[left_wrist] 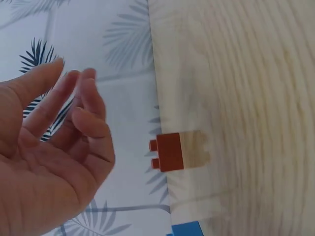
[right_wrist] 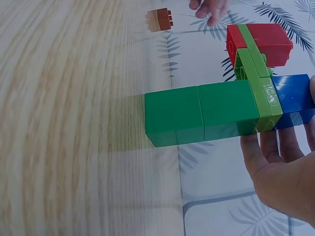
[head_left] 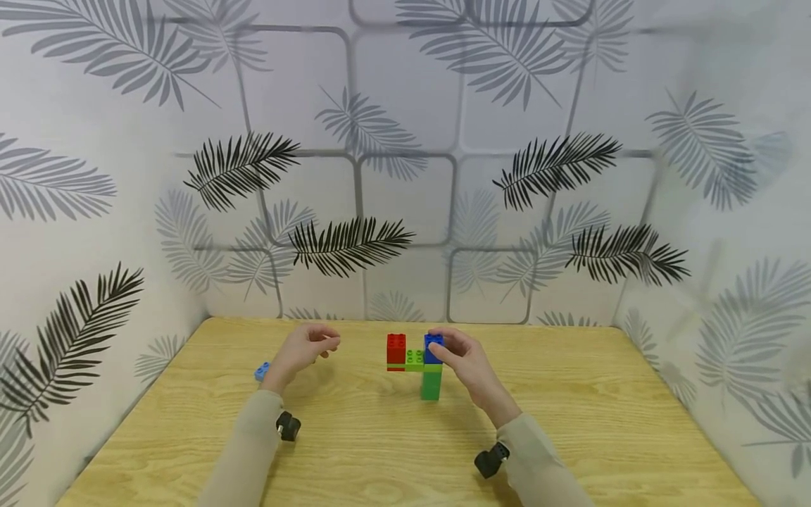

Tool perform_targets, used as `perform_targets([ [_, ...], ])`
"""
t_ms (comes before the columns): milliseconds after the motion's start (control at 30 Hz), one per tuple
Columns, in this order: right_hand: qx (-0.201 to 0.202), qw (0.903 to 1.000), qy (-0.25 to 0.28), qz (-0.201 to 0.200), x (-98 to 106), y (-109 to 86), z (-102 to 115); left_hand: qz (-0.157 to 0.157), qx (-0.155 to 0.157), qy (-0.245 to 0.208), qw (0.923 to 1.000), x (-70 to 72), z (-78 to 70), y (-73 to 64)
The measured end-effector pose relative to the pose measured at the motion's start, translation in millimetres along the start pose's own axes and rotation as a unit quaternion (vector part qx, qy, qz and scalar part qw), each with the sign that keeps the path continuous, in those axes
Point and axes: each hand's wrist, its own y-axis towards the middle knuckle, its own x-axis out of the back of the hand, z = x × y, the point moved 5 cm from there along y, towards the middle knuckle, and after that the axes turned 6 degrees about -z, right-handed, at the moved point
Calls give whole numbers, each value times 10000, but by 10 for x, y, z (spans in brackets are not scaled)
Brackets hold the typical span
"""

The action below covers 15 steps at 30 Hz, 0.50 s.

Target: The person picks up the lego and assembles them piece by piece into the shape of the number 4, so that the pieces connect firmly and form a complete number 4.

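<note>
In the head view my right hand (head_left: 469, 366) pinches a dark blue brick (head_left: 434, 345), thumb on its near side and fingers behind. That brick sits on one end of a lime green plate (head_left: 414, 359). Two stacked green bricks (right_wrist: 202, 115) carry this end from below. At the plate's other, overhanging end a red brick (head_left: 395, 346) stands on top, with more red beneath the plate. My left hand (head_left: 305, 352) hovers to the left of the build, its fingers loosely bent around nothing. Beyond it, an orange-brown brick (left_wrist: 170, 152) rests on the table in the left wrist view.
A light blue brick (head_left: 262, 371) lies on the wooden table (head_left: 367, 451) to the left, by my left wrist. Leaf-patterned wall covering (head_left: 405, 282) closes off the table's back and both sides.
</note>
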Motion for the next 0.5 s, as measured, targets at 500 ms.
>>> perform_targets([
  [500, 17, 10000, 5, -24, 13, 17, -14, -473, 557, 130, 9972, 189, 366, 91],
])
